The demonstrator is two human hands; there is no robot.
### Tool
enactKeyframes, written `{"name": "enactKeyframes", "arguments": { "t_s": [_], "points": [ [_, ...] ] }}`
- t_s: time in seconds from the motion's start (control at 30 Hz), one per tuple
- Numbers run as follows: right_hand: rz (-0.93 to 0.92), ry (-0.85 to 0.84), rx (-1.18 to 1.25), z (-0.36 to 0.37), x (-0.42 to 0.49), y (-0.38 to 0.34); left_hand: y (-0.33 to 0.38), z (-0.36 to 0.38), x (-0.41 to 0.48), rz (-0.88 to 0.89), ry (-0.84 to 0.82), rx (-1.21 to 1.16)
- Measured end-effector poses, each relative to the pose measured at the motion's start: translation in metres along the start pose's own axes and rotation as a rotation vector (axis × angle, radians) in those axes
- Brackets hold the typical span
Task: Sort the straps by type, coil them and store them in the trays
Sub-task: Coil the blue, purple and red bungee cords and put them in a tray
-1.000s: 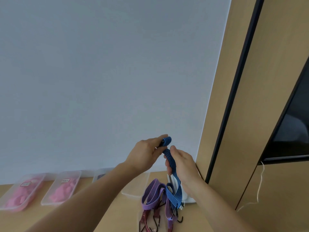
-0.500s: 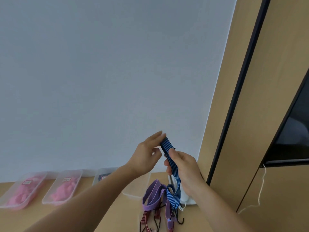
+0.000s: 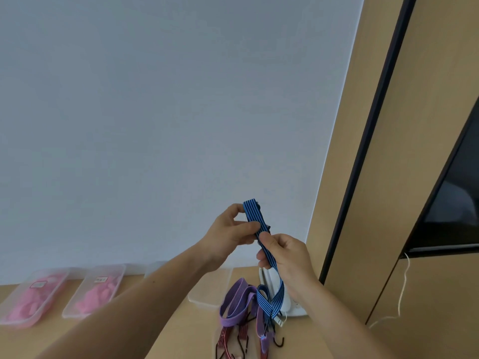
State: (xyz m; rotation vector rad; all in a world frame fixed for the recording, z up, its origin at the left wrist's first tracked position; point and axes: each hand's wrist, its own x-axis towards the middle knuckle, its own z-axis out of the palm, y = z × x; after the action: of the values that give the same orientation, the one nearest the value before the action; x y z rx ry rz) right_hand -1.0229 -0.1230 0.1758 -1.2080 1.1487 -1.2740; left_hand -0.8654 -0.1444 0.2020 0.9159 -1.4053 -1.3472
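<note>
Hands are holding a blue strap [image 3: 252, 215] up in front of the wall [image 3: 155, 125]. The left hand [image 3: 229, 233] is pinching the strap's folded top between thumb and curled forefinger, and its other fingers are curling in beneath. The right hand [image 3: 289, 255] is gripping the same strap just below, with the thumb pressing it against curled fingers. The two hands are nearly touching.

From the right hand the strap is running down past the palm and looping onto the table [image 3: 181, 330]. There its lower end is lying tangled with a purple strap [image 3: 233, 299] and a red strap [image 3: 226, 342]. Black hooks [image 3: 280, 343] are poking out of that pile near the bottom edge. A white thing [image 3: 291, 305] is sitting just behind the pile, close to the wood panel [image 3: 337, 203]; I cannot tell what it is.

Trays are standing in a row along the wall. The two pink trays [image 3: 118, 277] at the left are holding blurred pink contents. A clear tray [image 3: 207, 294] is showing just left of the pile, partly behind the left forearm. Another tray between them is mostly hidden by that arm. A white cord [image 3: 403, 294] is hanging down at the far right.
</note>
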Motion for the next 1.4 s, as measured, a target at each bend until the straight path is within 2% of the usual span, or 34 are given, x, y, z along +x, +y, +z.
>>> {"name": "enactKeyframes", "arguments": {
  "t_s": [0.2,0.3,0.37,0.47,0.6,0.73,0.83,1.0,1.07,1.1,1.13,1.23,1.27,1.33,1.4],
  "points": [
    [-0.018,-0.124,-0.112,-0.012,0.002,-0.002,0.011,-0.003,0.006,0.028,-0.001,-0.1],
    [0.018,-0.114,-0.155,-0.012,0.004,-0.001,0.014,-0.004,0.01,0.036,0.017,-0.094],
    [0.017,-0.09,-0.165,-0.008,0.003,0.0,0.013,-0.002,0.013,0.053,0.061,-0.027],
    [-0.032,-0.06,-0.193,-0.003,0.003,0.0,0.008,0.001,0.016,0.119,0.16,0.197],
    [0.006,-0.041,-0.099,0.004,0.005,-0.004,-0.006,-0.003,0.012,0.361,0.254,0.704],
    [0.023,-0.055,-0.035,0.006,0.004,-0.009,-0.015,-0.011,0.006,0.813,0.233,1.172],
    [0.025,-0.071,-0.01,0.009,0.005,-0.011,-0.017,-0.017,0.007,1.022,0.184,1.293],
    [0.035,-0.061,0.046,0.013,0.005,-0.006,-0.026,-0.028,0.013,1.123,0.179,1.401],
    [0.013,-0.061,0.033,0.013,0.005,-0.004,-0.031,-0.028,0.015,1.062,0.183,1.387],
    [-0.003,-0.06,0.028,0.012,0.005,-0.004,-0.032,-0.025,0.015,0.957,0.195,1.273],
    [-0.024,-0.061,0.028,0.011,0.006,-0.004,-0.031,-0.022,0.014,0.782,0.196,1.093],
    [-0.089,-0.08,-0.023,0.006,0.006,-0.006,-0.013,-0.011,0.009,-0.002,0.103,0.287],
    [-0.108,-0.096,-0.06,0.006,0.006,-0.006,-0.008,-0.01,0.009,-0.143,0.059,0.124],
    [-0.126,-0.129,-0.117,0.005,0.004,-0.003,-0.004,-0.007,0.009,-0.172,-0.032,0.045],
    [-0.106,-0.129,-0.133,0.005,0.002,0.0,-0.002,-0.003,0.006,-0.062,-0.054,0.039]
  ]
}}
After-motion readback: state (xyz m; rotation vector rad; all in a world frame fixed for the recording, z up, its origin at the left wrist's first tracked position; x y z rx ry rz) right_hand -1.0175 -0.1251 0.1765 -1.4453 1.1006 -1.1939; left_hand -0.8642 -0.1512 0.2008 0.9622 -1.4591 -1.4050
